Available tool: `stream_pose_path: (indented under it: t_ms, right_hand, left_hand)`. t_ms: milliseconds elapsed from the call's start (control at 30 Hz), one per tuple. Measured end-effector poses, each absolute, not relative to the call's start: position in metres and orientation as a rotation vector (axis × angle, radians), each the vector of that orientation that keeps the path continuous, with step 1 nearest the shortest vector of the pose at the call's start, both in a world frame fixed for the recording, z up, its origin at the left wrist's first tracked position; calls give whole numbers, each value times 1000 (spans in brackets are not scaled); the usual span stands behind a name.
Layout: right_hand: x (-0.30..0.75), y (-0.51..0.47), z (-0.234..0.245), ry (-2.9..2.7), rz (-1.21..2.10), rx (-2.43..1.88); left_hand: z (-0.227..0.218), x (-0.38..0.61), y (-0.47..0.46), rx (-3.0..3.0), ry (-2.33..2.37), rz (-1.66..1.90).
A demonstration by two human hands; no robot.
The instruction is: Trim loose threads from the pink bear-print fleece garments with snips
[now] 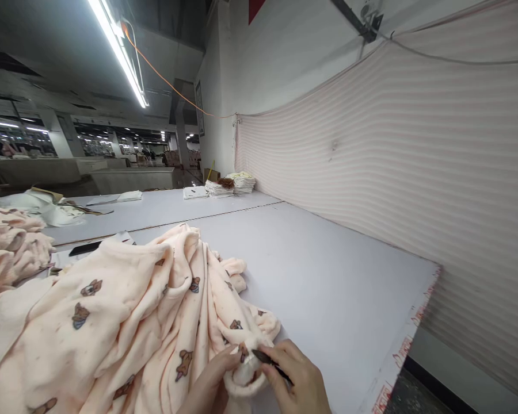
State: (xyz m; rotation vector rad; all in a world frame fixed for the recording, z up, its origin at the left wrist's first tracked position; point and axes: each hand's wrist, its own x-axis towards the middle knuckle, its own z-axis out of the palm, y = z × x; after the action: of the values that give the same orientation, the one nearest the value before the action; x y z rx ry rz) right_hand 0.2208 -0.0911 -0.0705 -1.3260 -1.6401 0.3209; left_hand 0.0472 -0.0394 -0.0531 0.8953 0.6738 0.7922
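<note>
A pale pink plush garment printed with small brown bears lies heaped across the near left of the table. My left hand is closed on its ribbed cuff, near the heap's lower right end. Just right of it, my right hand grips dark, pointed thread snips, their tip against the fabric by the cuff opening. Part of the snips is hidden inside my fingers. The left fingertips are partly covered by cloth.
More pink plush garments pile up at the left edge, near a dark phone-like slab. White cloths and folded stacks lie farther back. A striped cloth curtain hangs along the table's right side.
</note>
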Motion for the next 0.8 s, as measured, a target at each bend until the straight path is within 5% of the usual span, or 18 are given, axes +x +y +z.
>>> stream_pose_path:
  t_ms: [167, 367, 533, 800]
  right_hand:
    - [247, -66, -103, -1497, 499, -1558]
    - [252, -23, -144, -1574, 446, -1703]
    - [247, -31, -111, -1526, 575, -1561]
    - [207, -71, -74, -1228, 742, -1262]
  left_hand:
    - [-42, 14, -34, 1238, 904, 1125]
    - [-10, -15, -26, 1258, 791, 823]
    - [-16, -3, -29, 1809, 1222, 352]
    - [-51, 50, -25, 1872, 1082, 729]
